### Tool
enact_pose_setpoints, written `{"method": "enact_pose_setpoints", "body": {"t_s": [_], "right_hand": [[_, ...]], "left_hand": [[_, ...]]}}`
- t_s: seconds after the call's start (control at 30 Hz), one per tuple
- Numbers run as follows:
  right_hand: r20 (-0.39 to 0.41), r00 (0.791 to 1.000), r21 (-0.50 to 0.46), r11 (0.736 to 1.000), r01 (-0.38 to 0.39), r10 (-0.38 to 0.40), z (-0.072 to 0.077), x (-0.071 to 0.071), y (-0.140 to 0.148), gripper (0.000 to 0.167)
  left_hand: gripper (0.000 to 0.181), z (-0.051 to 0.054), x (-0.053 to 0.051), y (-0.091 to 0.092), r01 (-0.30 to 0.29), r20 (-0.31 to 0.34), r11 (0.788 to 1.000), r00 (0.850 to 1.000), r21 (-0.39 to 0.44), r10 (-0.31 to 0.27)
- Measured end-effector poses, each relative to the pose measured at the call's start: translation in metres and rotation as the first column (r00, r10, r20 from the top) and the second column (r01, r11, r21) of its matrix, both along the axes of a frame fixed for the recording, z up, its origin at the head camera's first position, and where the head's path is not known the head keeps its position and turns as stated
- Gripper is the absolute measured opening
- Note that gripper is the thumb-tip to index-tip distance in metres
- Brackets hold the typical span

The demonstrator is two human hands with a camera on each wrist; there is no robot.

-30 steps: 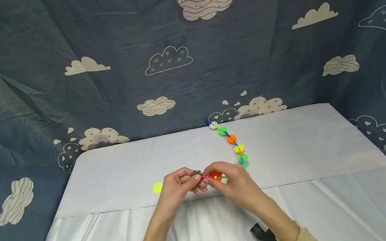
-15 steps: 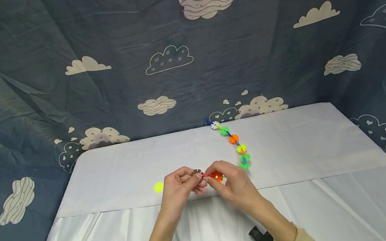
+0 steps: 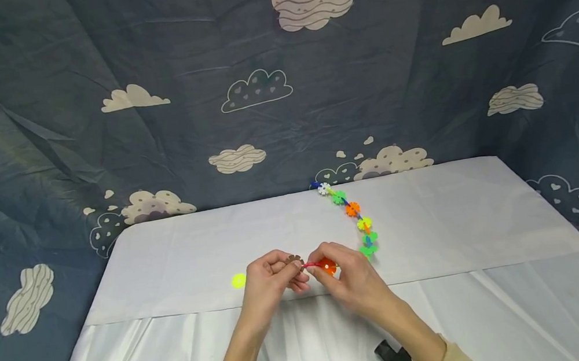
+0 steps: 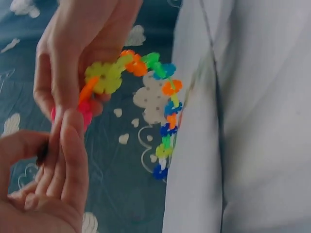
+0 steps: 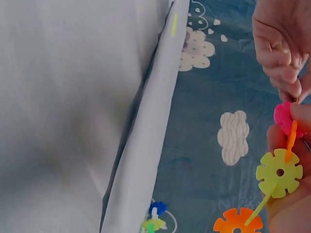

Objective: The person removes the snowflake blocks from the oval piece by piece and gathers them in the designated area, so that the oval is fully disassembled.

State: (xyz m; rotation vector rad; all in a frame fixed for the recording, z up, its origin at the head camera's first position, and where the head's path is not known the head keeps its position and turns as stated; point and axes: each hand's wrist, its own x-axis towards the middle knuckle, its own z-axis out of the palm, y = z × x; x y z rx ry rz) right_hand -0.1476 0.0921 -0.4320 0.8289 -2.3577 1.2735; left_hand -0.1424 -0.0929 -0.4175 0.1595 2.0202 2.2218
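Near the table's front edge, my left hand (image 3: 268, 281) pinches a brown flower-shaped disc (image 3: 293, 258) between thumb and fingers. My right hand (image 3: 351, 273) meets it from the right and pinches a pink notched disc (image 5: 283, 116), which ends a chain of linked snowflake discs (image 3: 352, 209). The brown and pink pieces sit against each other at the fingertips; fingers hide whether their slots are joined. Past the pink one, the right wrist view shows a yellow-green disc (image 5: 280, 173) and an orange disc (image 5: 238, 222) in the chain.
The chain runs from my right hand back toward the white table's (image 3: 450, 217) far edge. A loose neon-yellow disc (image 3: 238, 281) lies left of my left hand. Dark cloud-print cloth (image 3: 185, 126) stands behind. Black straps or mounts (image 3: 394, 356) sit at the wrists.
Both hands keep their grips on the discs with barely any movement. The near part of the chain has shifted slightly to the right.
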Motion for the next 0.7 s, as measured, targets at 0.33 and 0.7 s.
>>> {"method": "enact_pose_setpoints", "body": {"t_s": [0.33,0.7], "right_hand": [[0.037,0.998,-0.032,0.998,-0.045,0.046,0.000,-0.003,0.003,0.019],[0.132,0.991,-0.020,0.999,-0.028,0.030,0.006,0.001,0.007,0.019]], "left_hand": [[0.020,0.001,-0.010,-0.023,0.030,-0.048,0.997,0.998,-0.065,-0.034],[0.016,-0.010,-0.021,-0.056,-0.266,-0.106,0.813,0.963,-0.518,0.248]]}}
